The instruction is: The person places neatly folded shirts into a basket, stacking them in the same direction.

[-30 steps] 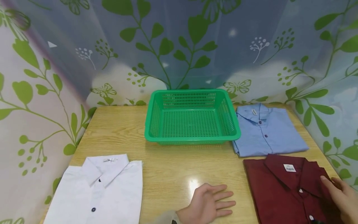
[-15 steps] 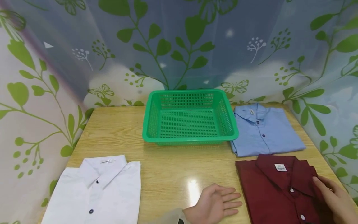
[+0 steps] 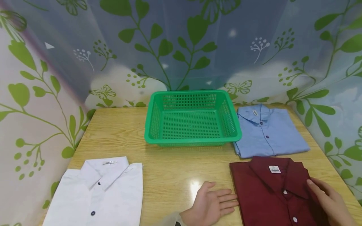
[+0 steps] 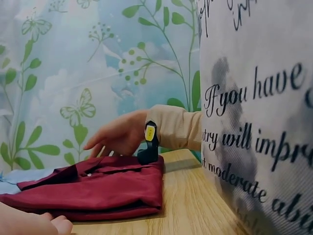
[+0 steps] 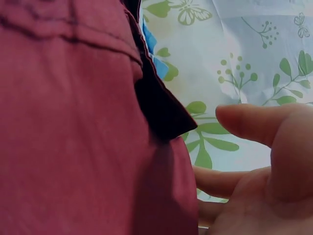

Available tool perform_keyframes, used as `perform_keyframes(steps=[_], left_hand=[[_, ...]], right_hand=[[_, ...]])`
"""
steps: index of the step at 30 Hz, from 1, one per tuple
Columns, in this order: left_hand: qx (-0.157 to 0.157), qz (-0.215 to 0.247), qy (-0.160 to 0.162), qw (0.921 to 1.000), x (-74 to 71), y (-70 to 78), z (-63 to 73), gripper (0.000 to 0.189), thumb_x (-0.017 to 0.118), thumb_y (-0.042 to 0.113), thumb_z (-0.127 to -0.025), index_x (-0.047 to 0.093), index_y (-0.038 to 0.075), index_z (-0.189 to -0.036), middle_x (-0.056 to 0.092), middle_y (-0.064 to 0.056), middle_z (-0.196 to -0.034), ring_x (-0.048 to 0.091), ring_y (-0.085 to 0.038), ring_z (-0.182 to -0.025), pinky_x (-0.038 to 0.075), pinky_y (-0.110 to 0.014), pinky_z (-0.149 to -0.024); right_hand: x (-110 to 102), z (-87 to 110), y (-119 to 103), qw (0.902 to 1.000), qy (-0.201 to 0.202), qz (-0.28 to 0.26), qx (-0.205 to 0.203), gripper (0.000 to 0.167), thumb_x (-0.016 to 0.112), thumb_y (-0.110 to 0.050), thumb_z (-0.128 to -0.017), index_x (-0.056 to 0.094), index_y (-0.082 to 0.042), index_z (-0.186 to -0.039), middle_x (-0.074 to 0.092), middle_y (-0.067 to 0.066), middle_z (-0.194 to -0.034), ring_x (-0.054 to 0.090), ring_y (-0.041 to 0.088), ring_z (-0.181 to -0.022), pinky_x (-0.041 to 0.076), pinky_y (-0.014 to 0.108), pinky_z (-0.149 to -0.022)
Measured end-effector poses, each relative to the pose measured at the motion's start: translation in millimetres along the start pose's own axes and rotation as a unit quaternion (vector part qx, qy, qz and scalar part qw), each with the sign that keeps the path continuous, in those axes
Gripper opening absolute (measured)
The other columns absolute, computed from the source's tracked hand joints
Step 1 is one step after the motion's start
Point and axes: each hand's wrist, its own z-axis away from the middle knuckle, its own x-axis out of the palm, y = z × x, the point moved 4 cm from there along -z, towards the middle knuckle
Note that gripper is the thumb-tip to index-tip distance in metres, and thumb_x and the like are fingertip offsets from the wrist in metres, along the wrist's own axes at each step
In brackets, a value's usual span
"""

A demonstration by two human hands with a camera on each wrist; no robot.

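A folded maroon shirt [image 3: 268, 188], collar away from me and label showing, lies at the front right of the table. At its left edge is my left hand [image 3: 210, 204], palm turned to the shirt, fingers straight and fingertips right at the cloth. My right hand [image 3: 329, 197] is at the shirt's right side. In the right wrist view, its fingers [image 5: 220, 181] reach the shirt's side edge, with the thumb held apart from them beside the collar tip. The left wrist view shows the shirt [image 4: 98, 191] as a low, layered stack between both hands.
A green plastic basket [image 3: 192, 140] with nothing in it stands at the back middle. A folded light-blue shirt [image 3: 280, 135] lies right of it, behind the maroon one. A folded white shirt [image 3: 113, 201] lies front left. Leaf-patterned curtains [image 3: 181, 47] border the wooden table [image 3: 118, 131].
The maroon shirt has slid left across the table with my right hand at its right edge. My left hand moved right, then slightly back left, and its fingertips now meet the shirt's left edge.
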Motion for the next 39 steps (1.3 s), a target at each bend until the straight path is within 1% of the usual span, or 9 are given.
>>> perform_keyframes(steps=[7,12,14,17,20,24,27,33,39], left_hand=[[0.013,0.004,0.013,0.9998,-5.8,3.3,8.0,0.088,0.023,0.052,-0.098,0.013,-0.019,-0.149,0.022,-0.036,-0.154,0.019,-0.049,-0.144,0.014,-0.050,-0.119],[0.031,0.009,0.026,0.9991,-11.6,7.6,15.4,0.089,0.025,0.052,-0.097,0.012,-0.019,-0.149,0.020,-0.038,-0.154,0.017,-0.050,-0.144,0.014,-0.050,-0.119],[0.041,0.008,0.030,0.9987,-14.6,10.4,18.6,0.089,0.025,0.052,-0.097,0.012,-0.019,-0.149,0.019,-0.038,-0.154,0.017,-0.050,-0.144,0.015,-0.050,-0.119],[0.056,0.005,0.030,0.9980,-20.5,15.0,24.2,0.087,0.024,0.050,-0.098,0.012,-0.019,-0.149,0.018,-0.039,-0.154,0.017,-0.051,-0.144,0.017,-0.051,-0.119],[0.066,0.001,0.017,0.9977,-25.6,20.1,30.2,0.085,0.021,0.049,-0.099,0.009,-0.018,-0.150,0.013,-0.040,-0.154,0.014,-0.052,-0.144,0.017,-0.053,-0.118],[0.071,-0.014,-0.008,0.9974,-30.7,27.3,37.6,0.083,0.016,0.048,-0.100,0.006,-0.017,-0.150,0.007,-0.041,-0.154,0.011,-0.051,-0.144,0.016,-0.054,-0.118],[0.072,-0.022,-0.020,0.9970,-34.0,33.5,44.8,0.082,0.014,0.048,-0.101,0.004,-0.016,-0.151,0.002,-0.040,-0.155,0.006,-0.051,-0.145,0.013,-0.053,-0.119],[0.071,-0.009,-0.050,0.9962,-43.5,45.7,58.0,0.080,0.009,0.046,-0.100,0.002,-0.015,-0.152,0.003,-0.034,-0.159,0.012,-0.043,-0.147,0.018,-0.044,-0.119],[0.066,-0.034,-0.034,0.9967,-58.5,57.0,70.1,0.076,0.012,0.045,-0.102,0.011,-0.012,-0.153,0.034,-0.024,-0.152,0.040,-0.032,-0.134,0.038,-0.045,-0.105]], right_hand=[[9.9,6.1,-6.9,0.9981,-0.061,-0.011,0.003,0.096,0.032,-0.065,-0.099,-0.001,0.006,-0.155,0.008,0.036,-0.156,0.030,0.048,-0.132,0.049,0.044,-0.086],[18.0,13.4,-17.4,0.9945,-0.102,-0.021,-0.003,0.094,0.030,-0.064,-0.100,-0.001,0.006,-0.155,0.009,0.033,-0.157,0.048,0.023,-0.117,0.050,0.030,-0.081],[22.2,16.0,-21.6,0.9929,-0.116,-0.026,-0.007,0.092,0.029,-0.062,-0.101,0.000,0.007,-0.155,0.009,0.033,-0.157,0.047,0.024,-0.120,0.049,0.031,-0.085],[29.7,18.8,-27.1,0.9903,-0.133,-0.038,-0.011,0.089,0.025,-0.059,-0.103,-0.001,0.009,-0.154,0.006,0.035,-0.156,0.026,0.046,-0.136,0.046,0.042,-0.094],[36.5,20.1,-29.9,0.9867,-0.154,-0.053,-0.006,0.090,0.024,-0.060,-0.103,-0.002,0.010,-0.154,0.006,0.036,-0.156,0.024,0.048,-0.138,0.044,0.049,-0.098],[42.8,19.3,-30.0,0.9823,-0.170,-0.079,-0.006,0.087,0.028,-0.057,-0.104,0.001,0.009,-0.154,0.028,0.029,-0.151,0.054,0.019,-0.117,0.049,0.038,-0.092],[49.9,19.8,-29.4,0.9785,-0.177,-0.104,-0.013,0.083,0.030,-0.052,-0.106,0.002,0.009,-0.154,0.038,0.019,-0.146,0.054,-0.004,-0.099,0.050,0.031,-0.086],[72.0,23.5,-31.8,0.9624,-0.233,-0.136,-0.031,0.081,0.024,-0.049,-0.107,-0.004,0.011,-0.153,0.016,0.030,-0.158,0.051,0.015,-0.120,0.047,0.038,-0.093],[95.8,28.1,-36.8,0.9296,-0.323,-0.166,-0.063,0.077,0.023,-0.047,-0.108,-0.007,0.008,-0.154,0.028,0.014,-0.155,0.049,0.014,-0.122,0.046,0.037,-0.095]])
